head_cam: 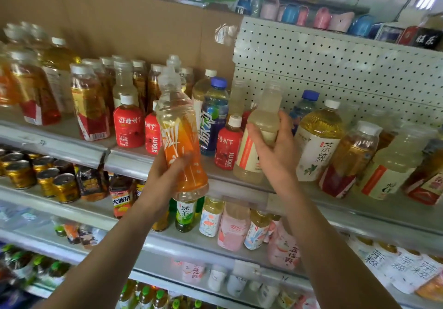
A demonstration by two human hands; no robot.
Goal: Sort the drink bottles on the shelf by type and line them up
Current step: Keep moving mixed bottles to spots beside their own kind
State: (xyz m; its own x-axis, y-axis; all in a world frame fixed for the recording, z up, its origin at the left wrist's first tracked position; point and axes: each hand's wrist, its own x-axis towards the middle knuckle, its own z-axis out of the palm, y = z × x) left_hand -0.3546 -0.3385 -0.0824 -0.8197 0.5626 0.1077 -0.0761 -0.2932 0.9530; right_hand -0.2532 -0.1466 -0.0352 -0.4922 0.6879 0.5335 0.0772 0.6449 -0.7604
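your left hand (pixel 167 176) has its fingers and thumb wrapped round the lower half of the orange bottle (pixel 179 136), holding it upright in the air just in front of the shelf (pixel 72 150), at the middle of its front edge, its base hanging below that edge. your right hand (pixel 275 150) is curled round the waist of the pale cloudy bottle (pixel 263 114), thumb on the near side and fingers round the far side; that bottle leans with its cap to the right and its base sits by the shelf's front edge, though you cannot tell whether it rests there or is lifted. between your two hands a small red juice bottle (pixel 227 143) stands at the front edge, with a blue bottle (pixel 214 117) just behind it. two more red juice bottles (pixel 128 126) stand left of the orange one, and amber bottles (pixel 88 107) fill the shelf's left end. right of your right hand stands a big tea bottle (pixel 316 141) with a white label, touching more amber and pale bottles toward the right end.
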